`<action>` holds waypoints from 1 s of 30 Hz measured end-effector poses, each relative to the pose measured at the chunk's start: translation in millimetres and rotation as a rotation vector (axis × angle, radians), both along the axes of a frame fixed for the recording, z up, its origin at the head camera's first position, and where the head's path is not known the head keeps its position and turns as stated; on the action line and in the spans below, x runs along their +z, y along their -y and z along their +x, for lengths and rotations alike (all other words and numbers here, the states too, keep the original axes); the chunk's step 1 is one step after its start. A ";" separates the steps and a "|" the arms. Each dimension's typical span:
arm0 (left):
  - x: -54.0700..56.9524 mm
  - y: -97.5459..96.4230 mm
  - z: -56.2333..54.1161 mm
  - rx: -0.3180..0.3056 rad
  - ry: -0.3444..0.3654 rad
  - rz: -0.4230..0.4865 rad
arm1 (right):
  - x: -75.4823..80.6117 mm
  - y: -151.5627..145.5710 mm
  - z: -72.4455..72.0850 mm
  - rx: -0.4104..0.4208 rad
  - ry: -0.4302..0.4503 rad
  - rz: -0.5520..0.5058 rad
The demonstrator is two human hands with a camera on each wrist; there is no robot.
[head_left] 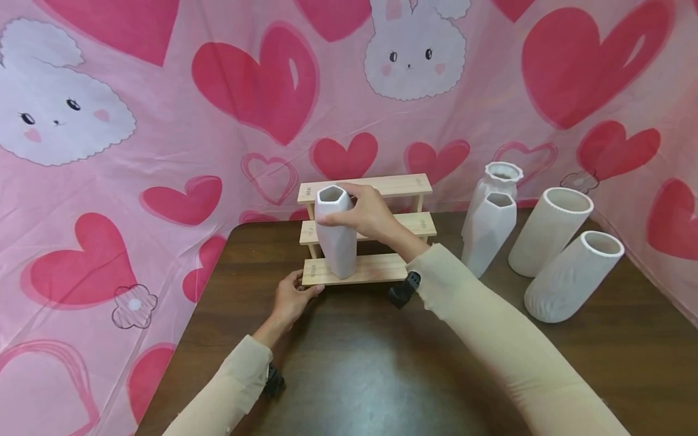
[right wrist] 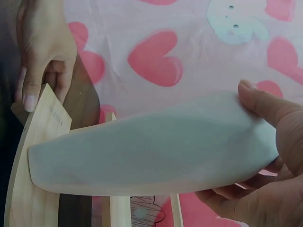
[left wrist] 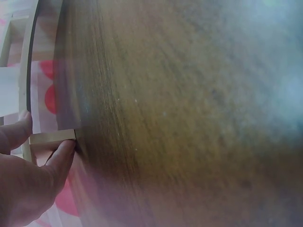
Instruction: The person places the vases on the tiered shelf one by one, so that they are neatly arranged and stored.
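A white faceted vase [head_left: 339, 251] with a five-sided mouth stands on the left part of the lowest step of a three-tier light wooden stand [head_left: 382, 266]. Near its top, my right hand [head_left: 373, 213] grips the vase, thumb on one side and fingers on the other. In the right wrist view, the base of the vase [right wrist: 137, 149] meets the step's surface. My left hand [head_left: 291, 301] holds the left end of that lowest step. The left wrist view shows the left hand [left wrist: 28, 182] with its thumb at the board's edge and a finger at the support beneath.
To the right on the dark wooden table [head_left: 349, 369] stand a ruffled-rim vase [head_left: 503, 174], another faceted vase [head_left: 487, 233], a tall cylindrical vase [head_left: 549, 230] and a wavy-textured vase [head_left: 569, 281]. A pink curtain [head_left: 349, 115] with hearts hangs close behind the stand.
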State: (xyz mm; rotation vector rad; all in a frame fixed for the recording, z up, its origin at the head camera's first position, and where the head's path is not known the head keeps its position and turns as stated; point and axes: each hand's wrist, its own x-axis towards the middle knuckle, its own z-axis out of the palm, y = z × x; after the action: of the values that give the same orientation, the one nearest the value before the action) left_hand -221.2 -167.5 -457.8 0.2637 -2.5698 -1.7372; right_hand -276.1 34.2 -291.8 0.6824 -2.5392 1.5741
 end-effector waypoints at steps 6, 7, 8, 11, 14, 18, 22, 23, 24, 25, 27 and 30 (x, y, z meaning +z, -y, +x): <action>-2.1 0.1 3.9 0.004 -0.008 -0.024 | -1.2 -0.4 5.2 0.027 -0.004 0.037; -2.7 0.1 4.3 0.004 -0.006 -0.025 | -1.3 -0.9 5.7 0.027 0.003 0.044; -3.0 0.0 4.4 0.000 -0.004 -0.024 | -1.3 -1.4 6.1 0.024 0.010 0.054; -2.9 -0.8 2.9 -0.004 -0.009 -0.016 | -0.6 -2.4 6.1 0.020 0.024 0.084; -1.3 -1.8 0.4 0.001 -0.019 -0.014 | 0.4 -3.8 5.7 0.029 0.020 0.105; -0.8 -2.1 -0.6 0.013 -0.015 -0.034 | -0.4 -9.8 7.7 0.091 0.013 0.106; -1.6 -1.6 -0.6 0.015 -0.014 -0.017 | -3.6 -20.4 9.3 0.134 0.017 0.078; -1.5 -1.6 -0.5 0.017 -0.014 -0.013 | -4.4 -23.6 9.5 0.131 0.018 0.074; -1.4 -1.5 -0.5 0.020 -0.012 -0.012 | -4.7 -27.0 9.9 0.123 0.019 0.080; -1.2 -1.6 -0.3 0.022 -0.012 -0.014 | -5.0 -30.8 10.4 0.111 0.016 0.087; -0.7 -2.0 0.3 0.022 -0.008 -0.026 | -4.4 -40.6 12.9 0.081 -0.002 0.112; -0.6 -2.6 1.2 0.021 -0.002 -0.042 | -2.0 -60.8 19.7 0.031 -0.046 0.151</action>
State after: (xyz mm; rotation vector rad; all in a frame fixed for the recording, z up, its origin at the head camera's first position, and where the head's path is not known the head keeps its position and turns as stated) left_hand -220.0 -164.8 -458.4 0.2867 -2.5892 -1.6738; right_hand -256.4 95.0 -293.8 0.7664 -2.6464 1.3685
